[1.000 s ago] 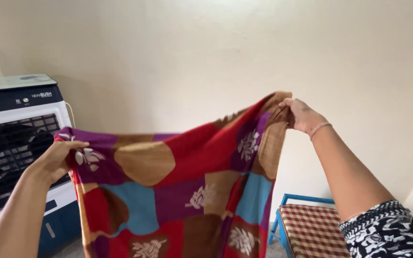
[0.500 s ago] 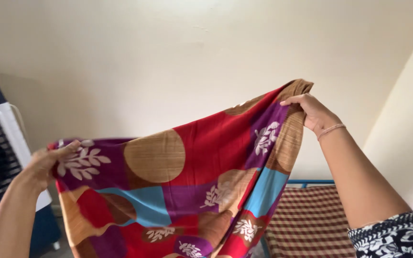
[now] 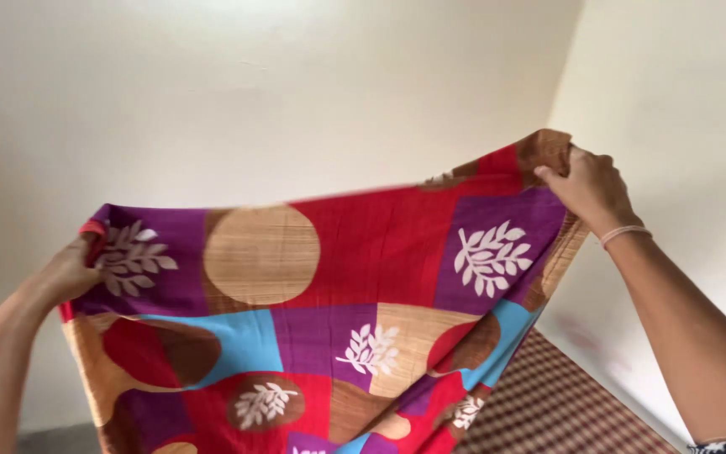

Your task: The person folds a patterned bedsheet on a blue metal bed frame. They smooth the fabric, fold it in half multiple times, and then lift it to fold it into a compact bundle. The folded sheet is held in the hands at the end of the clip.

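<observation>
No packages, labels, signs or screens in view.

One cloth [image 3: 329, 286] (two hands [image 3: 69, 271])

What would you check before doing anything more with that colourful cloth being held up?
1. Left hand grips its corner of the cloth: ok.
2. Right hand grips the other corner, bunched in the fingers: ok.
3. Top edge stretched between the hands: ok, though the right side sits higher.
4. Cloth spread flat: not ok, folds hang below the right hand.
5. Lower edge off the floor: cannot tell, it runs out of view.
6. Clear of the checked seat: cannot tell.
</observation>
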